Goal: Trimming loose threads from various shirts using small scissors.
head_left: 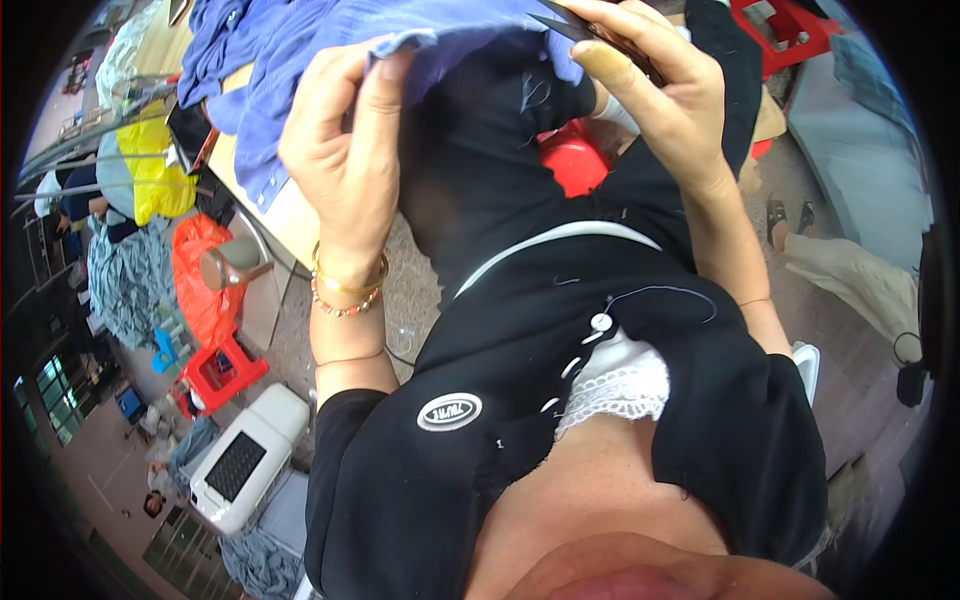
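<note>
In the head view, a cluttered workroom with a grey floor (850,340) is shown, bent toward the rim by the fisheye lens. On the left, a heap of grey-blue cloth (130,280), a yellow item (155,165), an orange-red bag (205,280) and a red plastic stool (225,370) can be seen, with a white casing with a dark panel (265,425) below them. At far right, another person's pale trousers (860,285) are visible. The lower middle is filled by the wearer's black top (400,500).

At the upper left, a blue-violet garment (290,75) is spread over a pale wooden table (290,225) and stretched across above the wearer's dark trousers (470,150). Its raised edge is pinched between the thumb and fingers of the left hand (345,150), which is nearly closed; bracelets (345,285) are worn at that wrist. By the right hand (665,95), half curled, a dark pointed cutting tool (560,22) is gripped, its tips directed leftward near the garment. Whether the cloth is touched by the blades cannot be told. A yellowish covering (605,65) is seen on the right thumb.
</note>
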